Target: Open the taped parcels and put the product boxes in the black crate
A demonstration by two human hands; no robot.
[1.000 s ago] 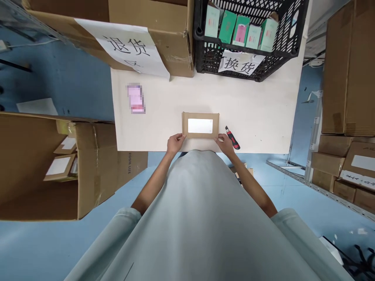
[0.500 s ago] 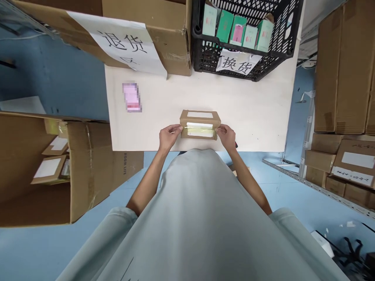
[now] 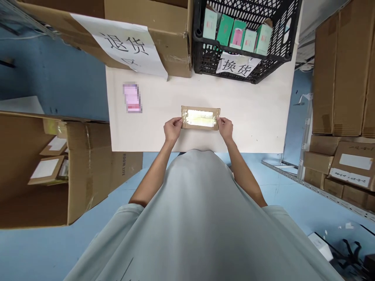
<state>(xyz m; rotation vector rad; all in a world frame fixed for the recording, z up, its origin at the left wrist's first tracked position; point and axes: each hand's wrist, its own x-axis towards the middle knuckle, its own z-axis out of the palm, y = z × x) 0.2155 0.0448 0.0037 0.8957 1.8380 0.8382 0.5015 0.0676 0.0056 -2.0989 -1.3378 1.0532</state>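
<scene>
A small brown cardboard box [image 3: 200, 127] is over the near half of the white table [image 3: 158, 95]. Shiny clear tape runs along its upper face, and light glares off the pale label [image 3: 200, 118] there. My left hand [image 3: 172, 128] pinches the box at its left end, fingers closed. At the opposite end my right hand [image 3: 225, 127] grips it the same way. Whether the box rests on the table or hangs just above it, I cannot tell. Up at the table's left lies a pink item [image 3: 132, 97], blurred into blocks.
At the back stand a large carton [image 3: 175, 47] with a paper sign and a black crate [image 3: 199, 58] holding several green and white boxes. An open carton [image 3: 88, 164] with parcels is at the left. Stacked cartons [image 3: 350, 78] fill a rack on the right.
Both hands have moved slightly away from my body with the box. The box has tilted, so its taped, labelled face now turns up and its other labelled face is out of sight.
</scene>
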